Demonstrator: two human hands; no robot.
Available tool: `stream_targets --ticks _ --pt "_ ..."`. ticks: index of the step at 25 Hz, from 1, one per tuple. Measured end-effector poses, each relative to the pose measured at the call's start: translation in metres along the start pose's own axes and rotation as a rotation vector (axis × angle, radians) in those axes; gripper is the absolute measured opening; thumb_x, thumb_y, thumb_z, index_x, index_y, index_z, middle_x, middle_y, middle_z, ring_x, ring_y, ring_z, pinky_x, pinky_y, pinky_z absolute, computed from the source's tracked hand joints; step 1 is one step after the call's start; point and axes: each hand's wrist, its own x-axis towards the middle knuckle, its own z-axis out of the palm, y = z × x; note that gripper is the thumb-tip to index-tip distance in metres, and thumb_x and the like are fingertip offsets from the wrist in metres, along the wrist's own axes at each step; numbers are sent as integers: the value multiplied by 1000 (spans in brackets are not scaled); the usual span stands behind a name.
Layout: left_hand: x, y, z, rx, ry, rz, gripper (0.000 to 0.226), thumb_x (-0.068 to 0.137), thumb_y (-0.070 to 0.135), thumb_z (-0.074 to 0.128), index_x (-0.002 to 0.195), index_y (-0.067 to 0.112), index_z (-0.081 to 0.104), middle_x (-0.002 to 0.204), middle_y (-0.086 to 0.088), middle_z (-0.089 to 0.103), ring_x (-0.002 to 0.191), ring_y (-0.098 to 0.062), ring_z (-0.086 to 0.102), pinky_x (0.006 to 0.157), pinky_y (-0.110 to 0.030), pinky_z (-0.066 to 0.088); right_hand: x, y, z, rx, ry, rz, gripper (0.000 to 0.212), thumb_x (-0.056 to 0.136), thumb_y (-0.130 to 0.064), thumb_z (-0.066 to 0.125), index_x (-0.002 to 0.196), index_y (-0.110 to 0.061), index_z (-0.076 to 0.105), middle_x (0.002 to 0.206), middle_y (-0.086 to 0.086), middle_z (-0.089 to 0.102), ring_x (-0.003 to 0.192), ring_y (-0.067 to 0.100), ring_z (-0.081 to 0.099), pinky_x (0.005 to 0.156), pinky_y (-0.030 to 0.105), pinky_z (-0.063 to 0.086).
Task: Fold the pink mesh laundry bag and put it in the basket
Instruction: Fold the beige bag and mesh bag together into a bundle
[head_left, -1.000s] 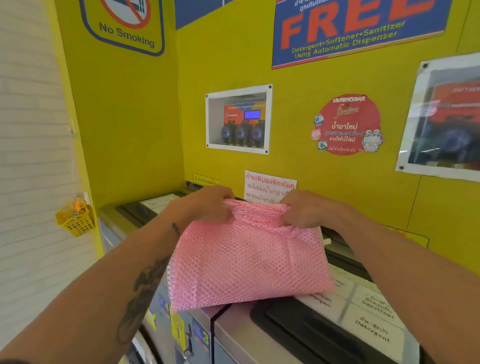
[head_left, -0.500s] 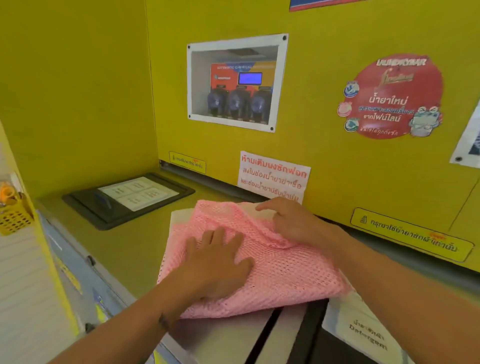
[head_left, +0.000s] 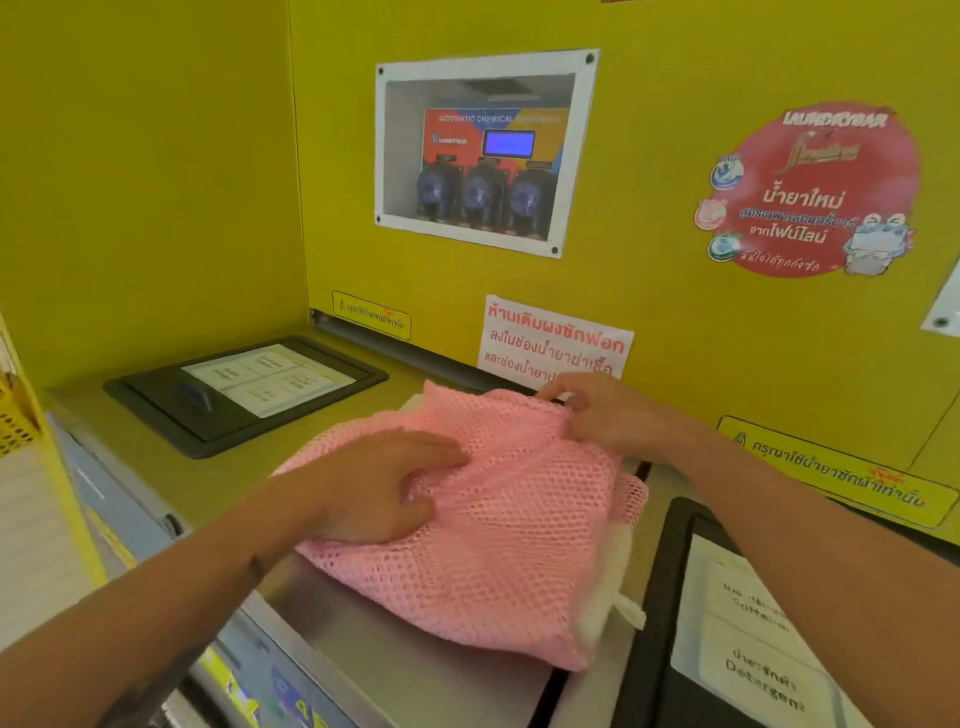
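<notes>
The pink mesh laundry bag (head_left: 498, 525) lies folded on top of a washing machine (head_left: 395, 675). My left hand (head_left: 374, 483) rests on its left part, fingers spread and pressing into the mesh. My right hand (head_left: 597, 410) pinches the bag's far right edge between thumb and fingers. A white piece (head_left: 608, 597) sticks out from under the bag's right side. A yellow basket (head_left: 15, 415) shows only as a sliver at the far left edge.
Black detergent lids sit on the machine tops, one at the left (head_left: 244, 389) and one at the right (head_left: 727, 623). The yellow wall (head_left: 675, 312) with a dispenser window (head_left: 483, 150) and stickers stands close behind the bag.
The bag went from held up in both hands to lying on the machine top. My left hand slid leftward on the mesh; my right hand moved to the far right edge.
</notes>
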Motion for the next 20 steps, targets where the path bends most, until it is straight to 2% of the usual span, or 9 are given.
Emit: stream_targets --ticks 2,4,6,8,9,13,15,18,20 --pt "-4 2 -8 82 171 -25 58 84 39 49 141 38 45 150 12 44 137 -10 38 117 -41 28 1 -6 0 -16 -7 39 34 92 -14 64 124 -26 60 128 -7 49 114 16 49 85 30 46" --pt "-12 16 -9 51 295 -131 50 85 39 44 134 36 52 139 11 53 129 -13 46 111 -46 36 -4 -10 6 -72 -165 135 55 90 -35 68 140 -27 47 141 -5 46 126 21 48 98 38 44" --pt "-20 29 2 -21 205 -272 54 88 54 30 136 38 49 140 10 51 131 -16 43 113 -53 28 -10 -17 12 56 -371 224 79 86 -26 76 150 -32 29 144 -6 43 128 25 46 99 43 44" --pt "-26 37 19 -10 37 -350 60 90 63 22 143 41 39 149 9 40 139 -19 32 117 -58 12 -18 -24 15 103 -489 208 94 82 -9 77 150 -41 21 130 -11 50 121 23 47 97 43 47" --pt "-27 38 24 2 49 -357 59 90 63 22 143 41 37 150 8 38 140 -19 30 118 -58 9 -22 -28 17 120 -514 195 99 81 -5 77 150 -45 18 126 -13 51 121 23 47 98 45 48" --pt "-29 35 30 53 295 -345 61 86 57 22 133 33 52 131 7 53 121 -15 47 111 -47 28 -39 -39 25 192 -511 134 105 82 -6 77 152 -48 10 134 -14 40 131 23 39 94 43 50" --pt "-30 35 33 56 337 -334 58 86 53 26 130 31 56 125 6 57 116 -15 51 108 -46 32 -45 -43 34 201 -456 131 104 83 -5 75 153 -45 9 136 -15 42 131 23 39 90 39 48" --pt "-32 37 35 53 390 -309 54 86 50 31 125 28 60 120 5 60 112 -17 55 105 -46 35 -51 -47 47 160 -342 182 107 82 -4 76 156 -38 7 161 -5 23 141 27 32 96 39 42" --pt "-34 36 34 45 428 -263 52 85 48 33 121 27 64 116 6 63 108 -17 58 102 -45 39 -52 -46 52 177 -331 197 104 81 1 73 156 -35 12 161 -2 22 134 24 36 89 32 46"
